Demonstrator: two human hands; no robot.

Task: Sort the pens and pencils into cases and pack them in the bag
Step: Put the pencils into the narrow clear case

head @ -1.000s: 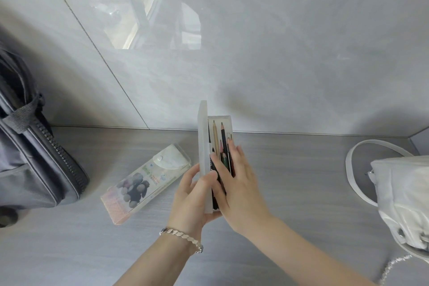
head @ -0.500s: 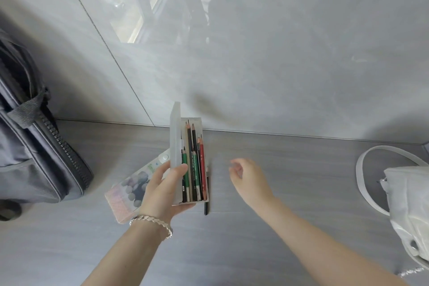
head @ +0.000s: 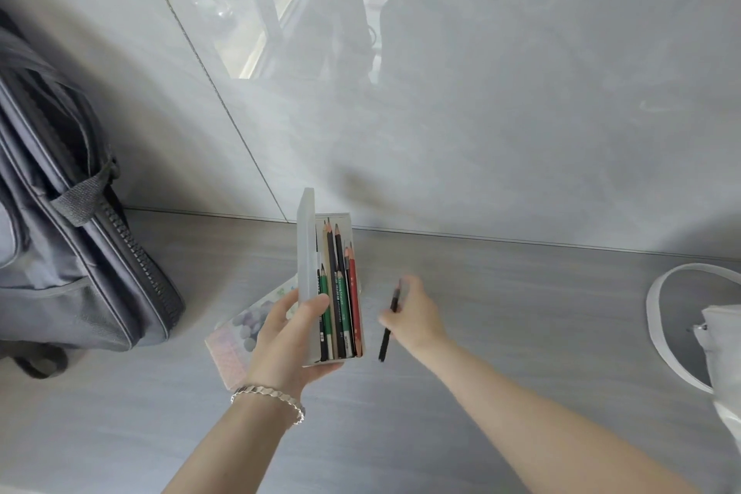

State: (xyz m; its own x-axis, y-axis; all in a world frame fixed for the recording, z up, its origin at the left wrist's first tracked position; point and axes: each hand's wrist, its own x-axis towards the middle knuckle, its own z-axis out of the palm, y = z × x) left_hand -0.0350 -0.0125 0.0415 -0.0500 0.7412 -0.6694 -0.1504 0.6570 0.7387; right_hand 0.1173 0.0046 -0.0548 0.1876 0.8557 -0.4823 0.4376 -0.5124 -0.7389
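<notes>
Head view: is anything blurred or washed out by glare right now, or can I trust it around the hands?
Head view: the right hand and the black pen it grips are motion-blurred at the fingertips; the left hand and clear pencil case read sharp. The glossy wall mirrors a bright window up top, away from the work. Wide-angle bending shows at the edges.

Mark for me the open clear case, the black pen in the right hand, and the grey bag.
clear case (head: 306, 253), head view, on its raised lid.
black pen (head: 385, 343), head view, on the lower barrel below the right hand (head: 417, 317).
grey bag (head: 80, 253), head view, on its side panel.
</notes>
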